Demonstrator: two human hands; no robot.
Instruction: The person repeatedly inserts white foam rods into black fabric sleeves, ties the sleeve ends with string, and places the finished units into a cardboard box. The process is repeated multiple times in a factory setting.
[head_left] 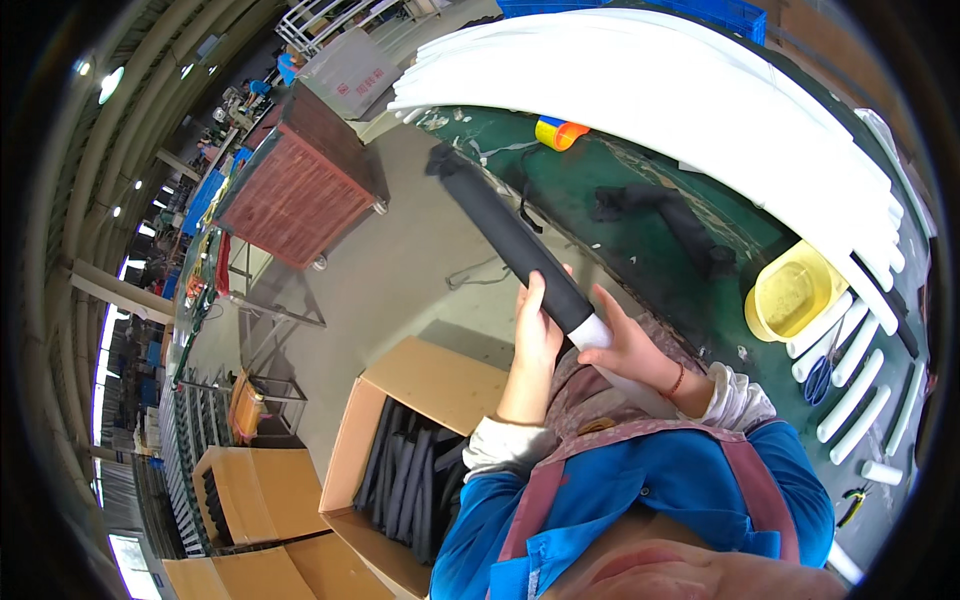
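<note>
Sleeve: black, long, slanting away from me, far end crumpled.
Tube: white, partly sleeved, bare end toward me.

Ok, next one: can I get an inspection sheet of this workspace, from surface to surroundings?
Surface: green tabletop, scattered with small white scraps.
Work items: black sleeve around a white tube, whose near part sticks out.
Clutter: yellow tub, blue-handled scissors, pliers.
Hands: left hand holds the black sleeve; right hand is around the white tube.
Cables: thin dark cord or strip on the floor, kind unclear.
Surroundings: open cardboard box of dark tubes; brown wheeled crate.
</note>
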